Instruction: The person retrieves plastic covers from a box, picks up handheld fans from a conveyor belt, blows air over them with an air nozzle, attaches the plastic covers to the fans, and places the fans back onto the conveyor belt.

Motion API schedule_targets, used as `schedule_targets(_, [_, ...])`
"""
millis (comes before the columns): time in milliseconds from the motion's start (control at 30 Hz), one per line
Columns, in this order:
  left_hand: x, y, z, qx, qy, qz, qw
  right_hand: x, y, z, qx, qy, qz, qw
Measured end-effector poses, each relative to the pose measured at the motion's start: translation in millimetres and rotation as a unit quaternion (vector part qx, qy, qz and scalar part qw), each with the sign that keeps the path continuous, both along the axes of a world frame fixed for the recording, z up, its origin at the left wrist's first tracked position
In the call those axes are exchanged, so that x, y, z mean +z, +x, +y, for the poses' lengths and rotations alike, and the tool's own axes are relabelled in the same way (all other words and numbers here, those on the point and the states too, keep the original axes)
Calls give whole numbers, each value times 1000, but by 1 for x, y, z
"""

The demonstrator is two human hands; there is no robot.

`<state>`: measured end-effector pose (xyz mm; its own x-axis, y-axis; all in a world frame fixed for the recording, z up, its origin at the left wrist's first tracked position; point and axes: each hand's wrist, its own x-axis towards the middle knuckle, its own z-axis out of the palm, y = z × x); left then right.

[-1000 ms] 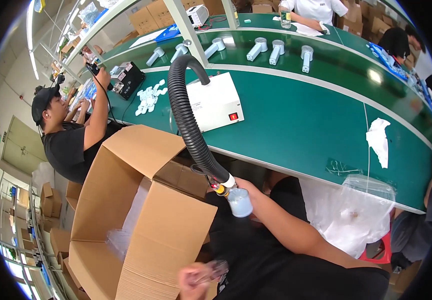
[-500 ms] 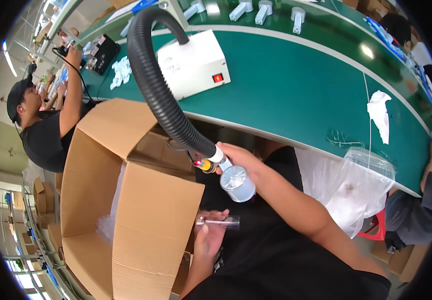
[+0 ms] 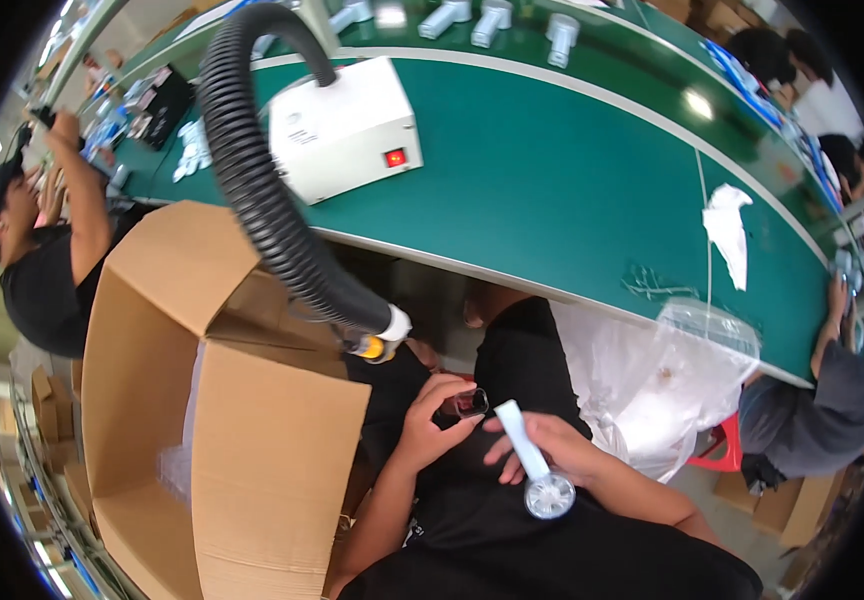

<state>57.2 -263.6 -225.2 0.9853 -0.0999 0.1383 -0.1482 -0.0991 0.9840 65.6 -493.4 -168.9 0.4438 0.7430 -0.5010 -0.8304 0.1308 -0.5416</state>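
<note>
My left hand (image 3: 430, 425) is closed around a small transparent plastic box (image 3: 470, 402), its open end turned to the right. Just right of it, my right hand (image 3: 564, 447) holds a light blue handheld fan (image 3: 522, 440). The fan's handle points up and slightly left, and its round, shiny head (image 3: 550, 496) hangs below. Some right-hand fingers show spread behind the handle. Fan and box are apart, both above my lap. Above my left hand hangs a ribbed black hose (image 3: 277, 215) with a white nozzle (image 3: 394, 325) and a yellow fitting, touched by neither hand.
A large open cardboard box (image 3: 277, 470) stands at my left. On the green table (image 3: 542, 170) sits a white machine (image 3: 347, 130) with a lit red switch, joined to the hose. More fans (image 3: 492, 22) lie at the back. A plastic bag (image 3: 632, 390) hangs right. Co-workers flank me.
My right hand has brought the fan down from the hose nozzle to my lap and turned it handle-up. The left hand has risen, with the plastic box tilted. The view has shifted right.
</note>
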Motion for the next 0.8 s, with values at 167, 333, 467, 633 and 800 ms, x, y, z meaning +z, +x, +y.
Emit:
schedule_targets(167, [26, 12, 0, -54, 139, -67, 986, 24, 1, -13, 93, 10, -4, 996])
schedule_targets(333, [34, 16, 5, -44, 173, -131, 975, 21, 21, -1, 172, -3, -21, 985])
schedule_targets(467, [44, 9, 18, -2, 228, -147, 962, 26, 38, -6, 256, -99, -120, 954])
schedule_targets(633, [14, 25, 20, 88, 30, -22, 995, 38, 54, -15, 257, -108, -146, 949])
schedule_targets(800, [17, 67, 11, 85, -273, 13, 958, 32, 38, -16, 156, -47, -103, 981])
